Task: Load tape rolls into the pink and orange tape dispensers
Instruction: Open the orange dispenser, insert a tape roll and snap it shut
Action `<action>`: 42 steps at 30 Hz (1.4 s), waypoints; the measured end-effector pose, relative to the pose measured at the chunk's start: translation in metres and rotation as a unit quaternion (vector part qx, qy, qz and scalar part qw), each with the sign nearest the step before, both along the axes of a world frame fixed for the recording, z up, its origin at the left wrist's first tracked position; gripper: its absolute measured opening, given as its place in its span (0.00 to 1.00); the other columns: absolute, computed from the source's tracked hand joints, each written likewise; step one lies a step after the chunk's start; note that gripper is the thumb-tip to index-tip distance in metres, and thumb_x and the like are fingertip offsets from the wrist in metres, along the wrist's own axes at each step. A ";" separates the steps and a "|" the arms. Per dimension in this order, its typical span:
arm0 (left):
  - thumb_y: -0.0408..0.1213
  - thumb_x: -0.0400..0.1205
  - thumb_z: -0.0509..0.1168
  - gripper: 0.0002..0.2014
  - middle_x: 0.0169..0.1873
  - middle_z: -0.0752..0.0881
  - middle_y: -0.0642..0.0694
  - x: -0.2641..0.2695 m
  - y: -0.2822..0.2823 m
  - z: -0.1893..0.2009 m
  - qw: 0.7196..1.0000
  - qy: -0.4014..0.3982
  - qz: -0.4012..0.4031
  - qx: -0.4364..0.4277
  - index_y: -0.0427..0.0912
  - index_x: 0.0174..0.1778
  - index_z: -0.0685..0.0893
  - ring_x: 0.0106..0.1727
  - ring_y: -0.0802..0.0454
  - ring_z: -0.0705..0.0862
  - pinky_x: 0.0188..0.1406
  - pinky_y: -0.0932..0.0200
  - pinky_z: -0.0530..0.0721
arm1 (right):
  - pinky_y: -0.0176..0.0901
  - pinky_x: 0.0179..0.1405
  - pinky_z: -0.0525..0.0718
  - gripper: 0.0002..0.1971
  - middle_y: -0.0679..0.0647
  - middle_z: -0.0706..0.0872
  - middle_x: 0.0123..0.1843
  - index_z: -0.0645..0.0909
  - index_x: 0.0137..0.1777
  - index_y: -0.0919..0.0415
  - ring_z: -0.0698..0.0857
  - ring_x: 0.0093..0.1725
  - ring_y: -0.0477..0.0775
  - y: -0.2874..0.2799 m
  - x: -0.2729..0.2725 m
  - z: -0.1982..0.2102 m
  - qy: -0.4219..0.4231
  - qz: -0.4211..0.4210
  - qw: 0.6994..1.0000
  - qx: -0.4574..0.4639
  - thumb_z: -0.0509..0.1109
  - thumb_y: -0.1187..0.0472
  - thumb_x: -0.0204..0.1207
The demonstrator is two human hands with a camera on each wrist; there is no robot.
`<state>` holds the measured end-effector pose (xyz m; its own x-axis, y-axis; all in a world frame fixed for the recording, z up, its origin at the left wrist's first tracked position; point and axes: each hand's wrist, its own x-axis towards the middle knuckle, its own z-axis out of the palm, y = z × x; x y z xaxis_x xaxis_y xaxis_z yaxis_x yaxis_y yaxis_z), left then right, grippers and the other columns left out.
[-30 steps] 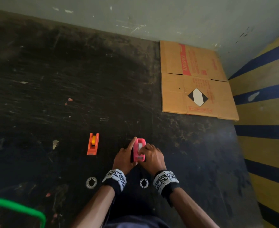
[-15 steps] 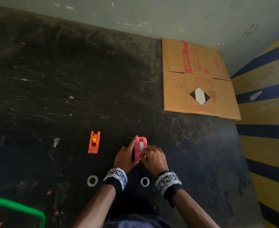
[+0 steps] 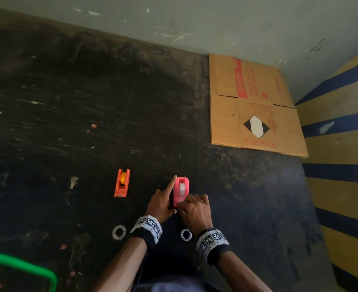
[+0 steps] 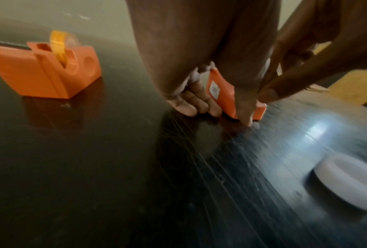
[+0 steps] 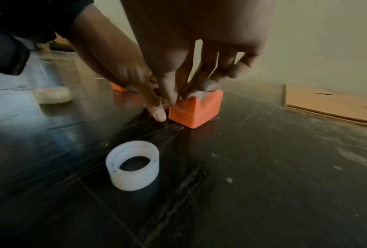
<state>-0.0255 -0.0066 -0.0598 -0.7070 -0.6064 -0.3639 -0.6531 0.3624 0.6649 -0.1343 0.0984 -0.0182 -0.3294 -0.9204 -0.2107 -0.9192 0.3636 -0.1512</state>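
The pink dispenser [image 3: 182, 189] stands on the dark floor with a clear tape roll [image 3: 182, 187] seated in it. My left hand [image 3: 167, 200] grips its left side, with the index finger stretched along the wall and the thumb [image 4: 245, 107] across its near end. My right hand [image 3: 187, 202] pinches at the top of the near end [image 5: 196, 107], where the tape strip comes off the roll. The strip itself is too thin to make out. The orange dispenser [image 3: 122, 183] sits apart to the left with a yellow roll [image 4: 58, 44] in it.
Two whitish rings lie on the floor by my wrists, one at the left [image 3: 119, 232] and one between my arms [image 3: 186, 234]. A flattened cardboard box [image 3: 256, 106] lies at the back right. A green rim [image 3: 26, 264] shows at the lower left.
My right hand has drawn back from over the roll toward the dispenser's near end. My left hand keeps its grip, and the orange dispenser has not moved.
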 end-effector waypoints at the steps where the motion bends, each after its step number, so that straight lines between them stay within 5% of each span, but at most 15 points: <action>1: 0.34 0.69 0.81 0.63 0.69 0.84 0.39 0.002 -0.002 0.003 1.000 0.006 -0.003 0.019 0.59 0.88 0.39 0.64 0.41 0.84 0.68 0.45 0.81 | 0.46 0.47 0.63 0.02 0.44 0.88 0.36 0.90 0.34 0.47 0.89 0.38 0.50 -0.001 0.001 0.000 0.002 -0.005 1.000 -0.007 0.79 0.52 0.65; 4: 0.31 0.71 0.80 0.60 0.53 0.86 0.44 0.018 -0.014 0.014 0.998 0.026 0.008 0.061 0.58 0.88 0.45 0.49 0.52 0.86 0.55 0.56 0.86 | 0.46 0.49 0.65 0.05 0.46 0.89 0.40 0.91 0.36 0.48 0.89 0.40 0.51 -0.006 0.003 0.005 -0.004 -0.012 0.999 -0.036 0.73 0.52 0.64; 7: 0.30 0.72 0.78 0.44 0.44 0.83 0.49 0.046 -0.034 0.032 0.996 0.058 0.048 0.038 0.53 0.83 0.68 0.37 0.58 0.81 0.45 0.66 0.83 | 0.46 0.45 0.82 0.07 0.49 0.91 0.45 0.92 0.43 0.49 0.91 0.41 0.56 -0.019 0.006 0.014 -0.036 0.003 0.996 -0.082 0.78 0.57 0.66; 11: 0.30 0.73 0.77 0.27 0.40 0.84 0.51 0.084 -0.068 0.058 0.985 0.096 0.140 0.018 0.55 0.68 0.84 0.37 0.56 0.84 0.49 0.57 0.88 | 0.48 0.46 0.90 0.14 0.45 0.90 0.54 0.88 0.60 0.47 0.90 0.53 0.53 -0.055 0.018 0.028 -0.118 0.016 0.988 -0.102 0.76 0.55 0.75; 15: 0.30 0.73 0.77 0.29 0.44 0.83 0.52 0.117 -0.102 0.064 0.972 0.063 0.225 -0.036 0.54 0.69 0.82 0.41 0.57 0.82 0.52 0.55 0.86 | 0.51 0.53 0.91 0.23 0.43 0.87 0.61 0.79 0.73 0.41 0.90 0.49 0.44 -0.103 0.030 0.027 -0.194 0.049 0.978 -0.054 0.75 0.50 0.77; 21: 0.32 0.74 0.77 0.39 0.60 0.80 0.46 0.139 -0.136 0.033 0.976 -0.031 0.214 0.037 0.56 0.80 0.70 0.55 0.52 0.82 0.56 0.57 0.82 | 0.51 0.55 0.92 0.40 0.52 0.85 0.66 0.71 0.82 0.49 0.91 0.48 0.50 -0.159 0.057 -0.006 -0.303 0.036 0.952 -0.002 0.84 0.54 0.70; 26: 0.35 0.69 0.82 0.40 0.55 0.83 0.44 0.144 -0.142 0.011 0.977 0.008 0.189 0.096 0.55 0.77 0.77 0.50 0.49 0.83 0.61 0.48 0.85 | 0.54 0.55 0.92 0.38 0.51 0.88 0.64 0.76 0.76 0.49 0.91 0.53 0.53 -0.169 0.070 -0.036 -0.319 0.028 0.947 -0.028 0.84 0.48 0.65; 30: 0.33 0.72 0.80 0.34 0.51 0.87 0.45 0.140 -0.141 0.008 0.972 0.059 0.192 0.121 0.54 0.74 0.80 0.51 0.49 0.86 0.50 0.71 0.80 | 0.54 0.49 0.93 0.31 0.48 0.89 0.57 0.79 0.69 0.47 0.92 0.46 0.48 -0.168 0.070 -0.039 -0.350 -0.005 0.936 -0.040 0.83 0.50 0.66; 32: 0.32 0.71 0.80 0.32 0.50 0.89 0.46 0.140 -0.140 0.012 0.970 0.082 0.190 0.129 0.53 0.72 0.81 0.51 0.49 0.87 0.47 0.73 0.80 | 0.54 0.50 0.93 0.30 0.48 0.89 0.58 0.79 0.70 0.47 0.92 0.46 0.48 -0.164 0.068 -0.034 -0.366 -0.009 0.930 -0.041 0.84 0.54 0.68; 36: 0.32 0.68 0.82 0.34 0.53 0.90 0.50 0.142 -0.135 0.032 0.961 0.124 0.166 0.182 0.53 0.70 0.82 0.54 0.53 0.90 0.56 0.54 0.89 | 0.47 0.53 0.92 0.30 0.50 0.87 0.61 0.80 0.72 0.51 0.92 0.49 0.48 -0.147 0.057 -0.013 -0.405 -0.008 0.913 -0.050 0.85 0.60 0.70; 39: 0.30 0.70 0.82 0.35 0.54 0.91 0.49 0.136 -0.122 0.059 0.950 0.167 0.146 0.221 0.54 0.72 0.80 0.55 0.57 0.90 0.55 0.64 0.88 | 0.37 0.55 0.90 0.31 0.50 0.86 0.64 0.78 0.74 0.47 0.92 0.54 0.44 -0.126 0.046 0.013 -0.446 -0.021 0.893 -0.052 0.84 0.61 0.73; 42: 0.32 0.68 0.83 0.34 0.53 0.91 0.47 0.125 -0.103 0.089 0.944 0.200 0.132 0.229 0.52 0.70 0.82 0.56 0.58 0.90 0.53 0.71 0.85 | 0.44 0.60 0.91 0.32 0.52 0.88 0.65 0.77 0.74 0.48 0.93 0.58 0.47 -0.101 0.038 0.040 -0.499 -0.050 0.862 -0.075 0.83 0.67 0.73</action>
<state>0.0991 -0.1101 0.0296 -0.6893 -0.6252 -0.3660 -0.3439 -0.1622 0.9249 -0.0960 -0.0029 0.0217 -0.1322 -0.9398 -0.3151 -0.2701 0.3401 -0.9008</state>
